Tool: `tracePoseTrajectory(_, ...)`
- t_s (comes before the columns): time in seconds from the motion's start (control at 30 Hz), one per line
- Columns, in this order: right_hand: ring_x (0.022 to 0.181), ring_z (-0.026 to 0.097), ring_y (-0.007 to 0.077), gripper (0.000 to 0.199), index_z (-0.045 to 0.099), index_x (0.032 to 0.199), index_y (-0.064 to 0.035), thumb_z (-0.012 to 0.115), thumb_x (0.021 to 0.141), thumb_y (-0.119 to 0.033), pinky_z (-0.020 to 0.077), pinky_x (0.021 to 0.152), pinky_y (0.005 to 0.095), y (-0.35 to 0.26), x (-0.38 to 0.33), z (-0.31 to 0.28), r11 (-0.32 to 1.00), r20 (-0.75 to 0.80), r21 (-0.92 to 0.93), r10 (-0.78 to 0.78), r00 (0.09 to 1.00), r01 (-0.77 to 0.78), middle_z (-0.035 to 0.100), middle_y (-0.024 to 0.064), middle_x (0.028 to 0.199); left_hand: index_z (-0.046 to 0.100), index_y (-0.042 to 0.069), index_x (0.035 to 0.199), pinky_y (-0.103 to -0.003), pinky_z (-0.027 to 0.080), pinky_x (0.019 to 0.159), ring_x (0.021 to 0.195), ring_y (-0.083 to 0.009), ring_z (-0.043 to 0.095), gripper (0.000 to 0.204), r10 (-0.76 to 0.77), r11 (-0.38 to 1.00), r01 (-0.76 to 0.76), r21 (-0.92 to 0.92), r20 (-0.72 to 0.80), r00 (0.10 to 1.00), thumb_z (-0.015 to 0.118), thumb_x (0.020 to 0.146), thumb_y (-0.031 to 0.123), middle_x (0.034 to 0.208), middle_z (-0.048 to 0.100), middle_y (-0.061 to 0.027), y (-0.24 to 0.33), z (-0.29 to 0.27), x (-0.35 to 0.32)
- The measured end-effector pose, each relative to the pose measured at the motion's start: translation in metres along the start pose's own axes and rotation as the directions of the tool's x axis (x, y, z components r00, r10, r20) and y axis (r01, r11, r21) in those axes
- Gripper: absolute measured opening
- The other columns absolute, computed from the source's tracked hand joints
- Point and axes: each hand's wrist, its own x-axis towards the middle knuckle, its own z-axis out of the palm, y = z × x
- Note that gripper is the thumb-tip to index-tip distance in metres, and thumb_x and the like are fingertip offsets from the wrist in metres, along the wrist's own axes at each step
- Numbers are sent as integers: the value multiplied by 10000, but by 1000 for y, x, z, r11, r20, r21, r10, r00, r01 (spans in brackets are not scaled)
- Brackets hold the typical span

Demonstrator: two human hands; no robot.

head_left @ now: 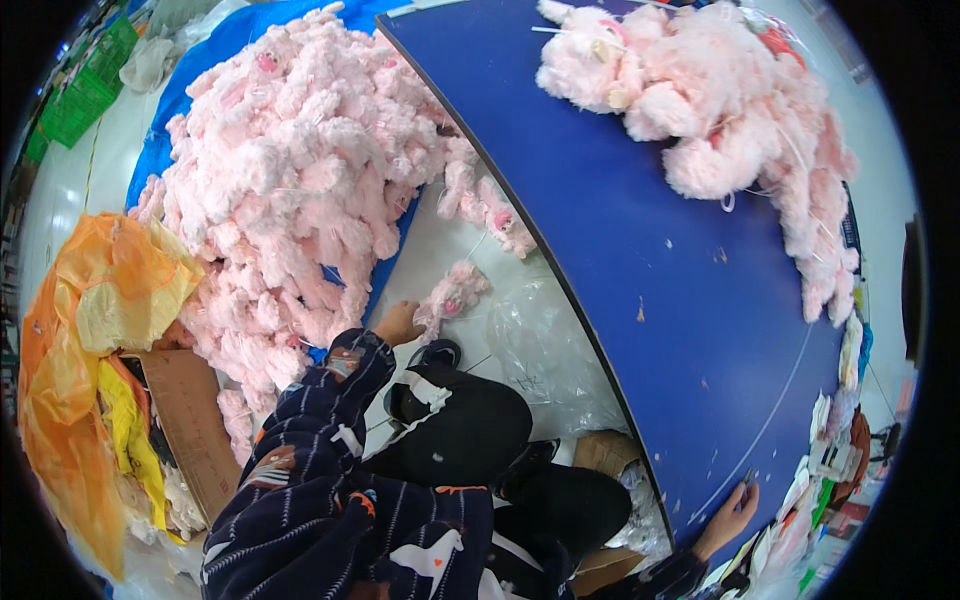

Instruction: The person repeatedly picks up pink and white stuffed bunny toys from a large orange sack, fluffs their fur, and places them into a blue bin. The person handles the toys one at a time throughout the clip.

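Note:
My left hand (398,322), at the end of a dark patterned sleeve, reaches down to the floor and grips the lower end of a small pink plush piece (452,293). Just left of it, a big heap of pink plush pieces (300,180) lies on a blue sheet (170,110). My right hand (735,515) rests at the near edge of the blue table (660,300), its fingertips pinching a small thin dark tool (747,481). A second pile of pink plush (720,100) sits on the table's far right side.
Orange and yellow plastic bags (90,330) and a brown cardboard box (190,420) stand at the left. A clear plastic bag (545,350) lies on the floor by the table edge. Green crates (85,90) sit at the far left. Small mixed items (835,450) crowd the table's right edge.

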Motion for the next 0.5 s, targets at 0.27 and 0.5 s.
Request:
tracePoseTrajectory(0.27, 912, 536, 308, 379, 552, 1003, 92, 519, 858, -257, 425, 828, 345, -88, -6, -1, 983, 22, -154, 100, 995, -95, 560, 229, 1011, 360, 81, 1178, -493, 405, 807, 1017, -361, 468, 644, -397, 912, 390, 128, 39, 917, 634, 661, 349, 1088, 509, -166, 10, 28, 52)
tracePoseTrajectory(0.5, 748, 552, 283, 239, 588, 895, 72, 572, 816, -153, 458, 699, 338, -81, 0, 4, 958, -75, -263, -141, 987, 117, 591, 201, 843, 562, 77, 942, -385, 449, 672, 763, -323, 581, 298, -44, 935, 57, -349, 45, 998, 461, 805, 322, 811, 594, -196, 8, 67, 40)
